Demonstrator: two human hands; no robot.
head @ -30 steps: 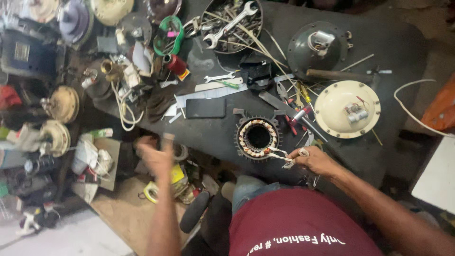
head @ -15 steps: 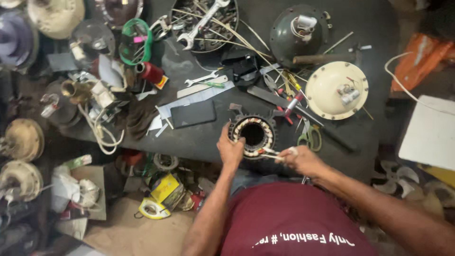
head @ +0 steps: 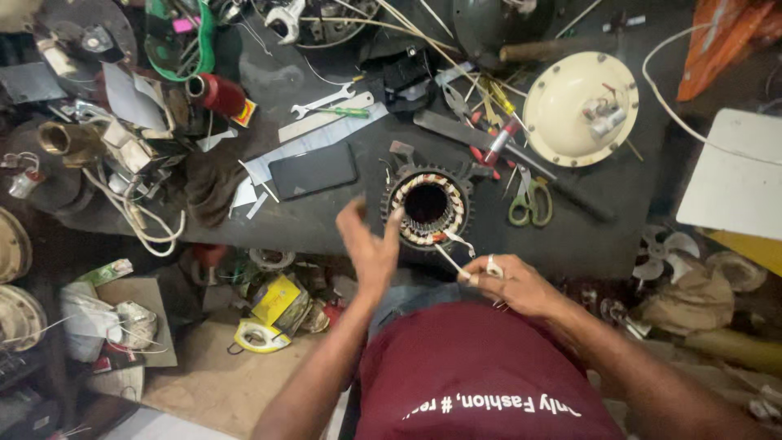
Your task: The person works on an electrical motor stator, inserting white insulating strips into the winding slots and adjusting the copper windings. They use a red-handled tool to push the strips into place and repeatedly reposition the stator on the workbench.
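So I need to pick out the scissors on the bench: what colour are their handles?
Green, on the scissors right of the stator; head view shows it best.

1 stator, 1 phone, 1 scissors, 2 hands: L, R

left hand motion-blurred, its grip unclear, metal tray cut off by top edge

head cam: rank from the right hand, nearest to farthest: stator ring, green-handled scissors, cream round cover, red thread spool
From the right hand:
1. Stator ring, just up-left of it, by the table's near edge.
2. Green-handled scissors, straight above the hand.
3. Cream round cover, farther up and right.
4. Red thread spool, far up-left.
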